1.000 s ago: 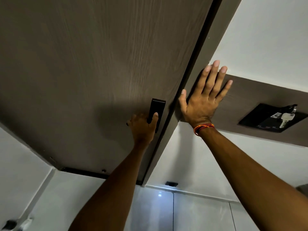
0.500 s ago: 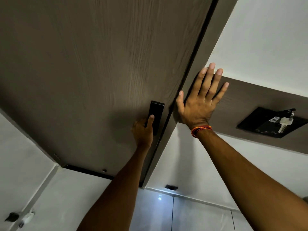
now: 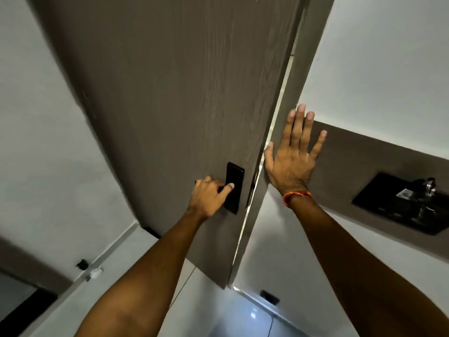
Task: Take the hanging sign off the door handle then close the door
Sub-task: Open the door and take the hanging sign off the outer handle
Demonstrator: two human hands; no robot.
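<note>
Left hand (image 3: 211, 196) grips the black door handle (image 3: 222, 189) by its black rectangular lock plate (image 3: 233, 187) — grey-brown wood-grain door (image 3: 175, 93) slightly ajar — while right hand (image 3: 291, 159) lies flat, fingers spread, on the frame (image 3: 291, 93).

Door (image 3: 170, 93) at left, lock plate (image 3: 234, 188) near its right edge; frame (image 3: 289, 113) right of it; wall holder (image 3: 398, 205) far right.

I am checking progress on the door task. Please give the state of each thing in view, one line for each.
door: slightly ajar, bright gap at the frame
door handle: gripped, no sign seen on it
left hand: closed around the handle
right hand: open, flat on the door frame
</note>
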